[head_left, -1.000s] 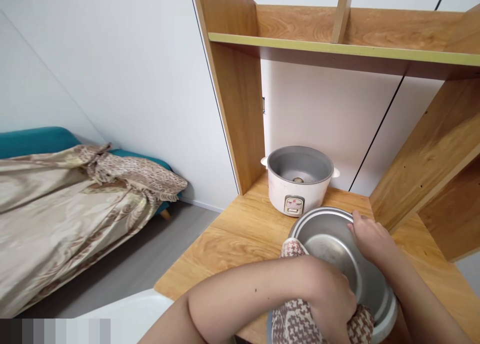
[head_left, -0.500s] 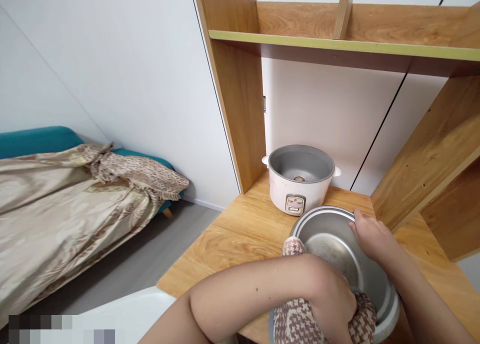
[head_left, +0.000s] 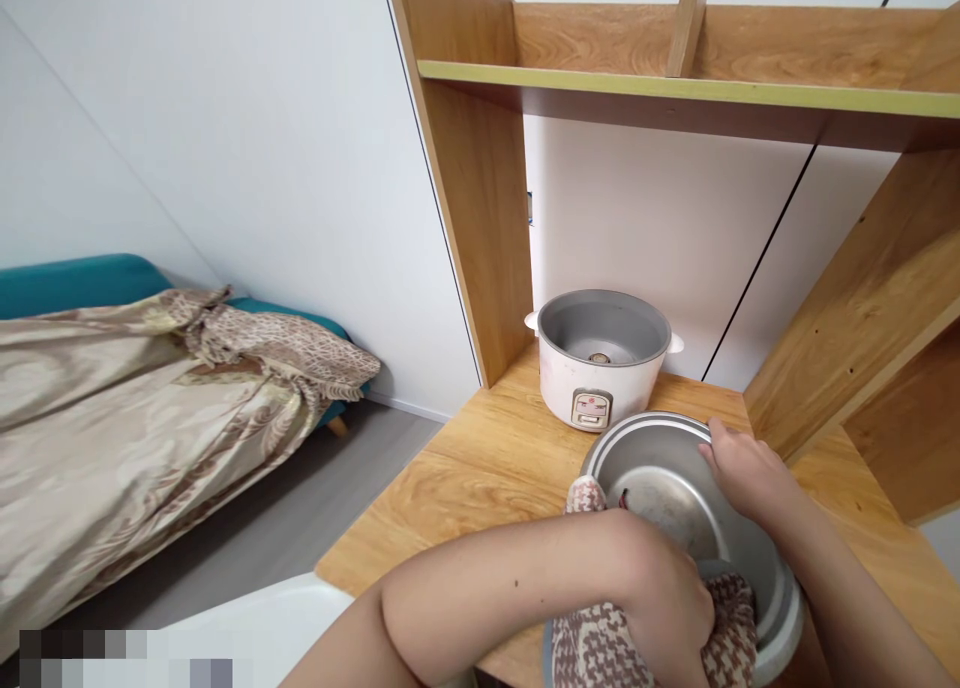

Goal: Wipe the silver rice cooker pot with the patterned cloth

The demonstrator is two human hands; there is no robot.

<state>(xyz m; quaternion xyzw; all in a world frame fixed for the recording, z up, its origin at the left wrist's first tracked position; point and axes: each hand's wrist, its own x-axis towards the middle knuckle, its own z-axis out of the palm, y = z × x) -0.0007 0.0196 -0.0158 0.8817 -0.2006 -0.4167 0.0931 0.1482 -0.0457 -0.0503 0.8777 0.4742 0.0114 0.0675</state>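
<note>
A silver metal inner pot (head_left: 660,438) from a rice cooker leans on the wooden tabletop, its mouth tilted up toward me. My right hand (head_left: 750,463) grips the far right rim, thumb inside. Bent at the wrist, my left hand (head_left: 671,608) is closed on a brown-and-white houndstooth cloth (head_left: 600,638) at the near inside wall of the pot. One end of the cloth pokes up by the pot's left rim. My left forearm hides part of the pot and most of the left fingers. Behind the pot stands the white rice cooker body (head_left: 592,383), lidless, its grey inside visible.
A wooden shelf unit (head_left: 675,83) rises over the back of the wooden table (head_left: 420,498), with side panels left and right. A white rounded surface (head_left: 270,608) lies at lower left. Farther left, a teal sofa (head_left: 90,278) bears a patterned beige cover (head_left: 112,418).
Little differs. The cloth and left hand have shifted very slightly in the pot, and a small dark reddish spot now shows inside its left wall. My right hand keeps its hold.
</note>
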